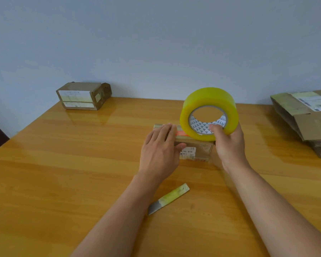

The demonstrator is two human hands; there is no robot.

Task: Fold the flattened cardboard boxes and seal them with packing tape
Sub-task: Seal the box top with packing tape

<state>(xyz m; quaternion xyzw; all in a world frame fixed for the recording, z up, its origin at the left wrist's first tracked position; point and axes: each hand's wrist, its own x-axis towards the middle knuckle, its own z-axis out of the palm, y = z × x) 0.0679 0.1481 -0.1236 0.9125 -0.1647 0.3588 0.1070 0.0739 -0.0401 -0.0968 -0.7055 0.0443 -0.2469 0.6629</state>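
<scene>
The flattened boxes run off the right edge; the small box lies half-hidden behind hands.

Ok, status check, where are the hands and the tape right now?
Left hand flat on the small box. Right hand grips the tape roll, upright on the box. Knife on the table, nearer, clear of both.

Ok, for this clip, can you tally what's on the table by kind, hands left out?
Folded cardboard boxes: 2, small box under the hands and far-left box
Flattened cardboard stack: 1, sheet count unclear
Yellow tape roll: 1, held on the small box
Knife: 1
Total: 5
</scene>
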